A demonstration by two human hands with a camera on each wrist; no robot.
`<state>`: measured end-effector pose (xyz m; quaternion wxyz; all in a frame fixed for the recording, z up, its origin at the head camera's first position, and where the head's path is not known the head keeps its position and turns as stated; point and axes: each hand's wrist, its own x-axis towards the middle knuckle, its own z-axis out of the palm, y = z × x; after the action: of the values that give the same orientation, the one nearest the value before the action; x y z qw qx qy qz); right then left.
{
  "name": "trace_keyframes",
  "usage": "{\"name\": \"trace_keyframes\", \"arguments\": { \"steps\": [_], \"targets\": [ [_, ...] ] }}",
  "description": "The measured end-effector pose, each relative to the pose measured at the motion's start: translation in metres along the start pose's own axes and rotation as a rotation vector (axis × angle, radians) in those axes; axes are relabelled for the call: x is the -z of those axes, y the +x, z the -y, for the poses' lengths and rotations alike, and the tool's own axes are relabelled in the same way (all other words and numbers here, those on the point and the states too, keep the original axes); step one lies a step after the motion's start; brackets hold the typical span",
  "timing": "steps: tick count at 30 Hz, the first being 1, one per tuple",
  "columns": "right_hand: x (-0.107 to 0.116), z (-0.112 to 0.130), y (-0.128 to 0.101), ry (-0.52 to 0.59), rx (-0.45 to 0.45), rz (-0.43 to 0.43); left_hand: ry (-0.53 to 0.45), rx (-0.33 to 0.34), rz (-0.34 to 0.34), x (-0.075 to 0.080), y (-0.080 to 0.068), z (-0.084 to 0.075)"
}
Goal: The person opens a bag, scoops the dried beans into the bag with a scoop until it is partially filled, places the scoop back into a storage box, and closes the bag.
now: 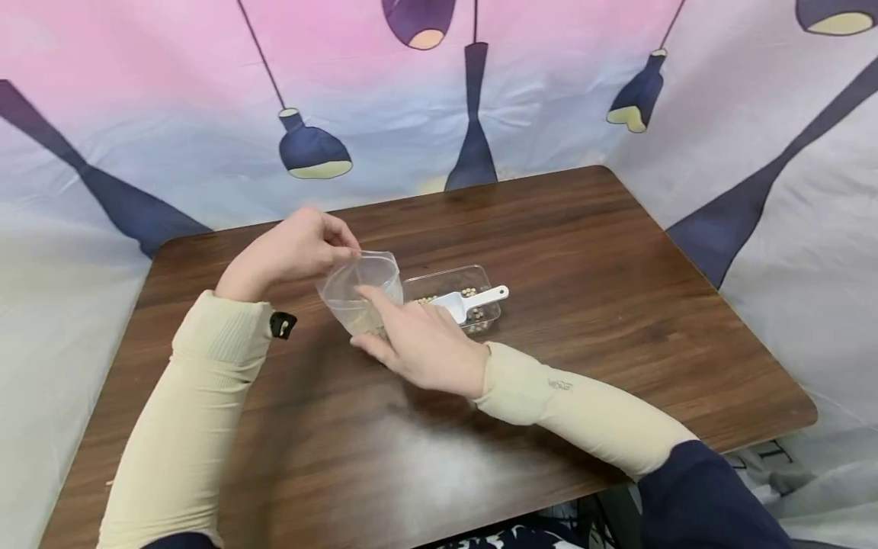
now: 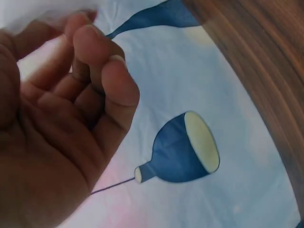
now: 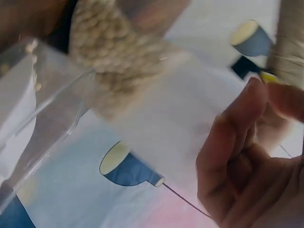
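Observation:
At the upper left rim of a clear plastic bag (image 1: 336, 293), my left hand (image 1: 305, 244) pinches the film between thumb and fingertips. In the left wrist view, pale blurred film shows at the fingertips of that hand (image 2: 71, 104). The bag's mouth gapes upward, and tan round beans (image 3: 104, 52) fill its bottom. My right hand (image 1: 425, 339) lies across the bag's near right side, its index finger and thumb spread apart. Its other fingers (image 3: 216, 147) are loosely bent in the right wrist view; whether they touch the film is unclear.
Right of the bag, a clear plastic tray (image 1: 473, 273) holds some beans and a white scoop (image 1: 473, 301), whose handle overhangs the right rim. Everything stands on a brown wooden table (image 1: 617, 305). A lamp-printed cloth (image 1: 549, 99) hangs behind.

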<state>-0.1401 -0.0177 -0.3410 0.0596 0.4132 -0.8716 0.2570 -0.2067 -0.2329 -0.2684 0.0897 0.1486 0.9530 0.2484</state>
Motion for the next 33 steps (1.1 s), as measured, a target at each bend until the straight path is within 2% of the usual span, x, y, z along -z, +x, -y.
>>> {"name": "trace_keyframes", "arguments": {
  "steps": [3, 5, 8, 11, 13, 17, 19, 21, 23, 25, 28, 30, 33],
  "targets": [
    [-0.003, 0.003, 0.015, -0.126, 0.028, 0.014, 0.024, 0.056, -0.025, 0.008, -0.013, 0.003],
    [0.010, -0.008, 0.020, -0.218, 0.039, 0.054, 0.032, 0.102, -0.050, 0.012, -0.017, 0.000],
    [0.037, -0.025, 0.034, -0.306, 0.068, 0.080, 0.003, 0.184, -0.137, 0.020, -0.030, -0.006],
    [0.058, -0.041, 0.051, -0.293, 0.105, 0.055, -0.044, 0.252, -0.242, 0.021, -0.042, -0.011],
    [0.062, -0.048, 0.058, -0.249, 0.120, 0.070, -0.062, 0.269, -0.261, 0.012, -0.046, -0.009],
    [0.055, -0.061, 0.053, -0.151, 0.096, 0.154, -0.089, 0.211, -0.215, -0.019, -0.045, 0.003],
    [0.051, -0.064, 0.048, -0.079, 0.074, 0.160, -0.140, 0.165, -0.232, -0.030, -0.048, 0.012],
    [0.050, -0.062, 0.048, -0.002, 0.068, 0.128, -0.218, 0.117, -0.292, -0.034, -0.054, 0.021],
    [0.048, -0.061, 0.043, 0.067, 0.070, 0.101, -0.293, 0.070, -0.311, -0.042, -0.060, 0.030],
    [0.045, -0.061, 0.042, 0.118, 0.092, 0.076, -0.348, 0.019, -0.297, -0.049, -0.063, 0.038],
    [0.041, -0.063, 0.043, 0.197, 0.121, 0.038, -0.406, -0.017, -0.294, -0.060, -0.062, 0.047],
    [0.040, -0.066, 0.045, 0.253, 0.132, 0.005, -0.414, -0.029, -0.347, -0.065, -0.060, 0.049],
    [0.042, -0.071, 0.048, 0.308, 0.139, -0.038, -0.375, -0.014, -0.485, -0.070, -0.058, 0.048]
  ]
}}
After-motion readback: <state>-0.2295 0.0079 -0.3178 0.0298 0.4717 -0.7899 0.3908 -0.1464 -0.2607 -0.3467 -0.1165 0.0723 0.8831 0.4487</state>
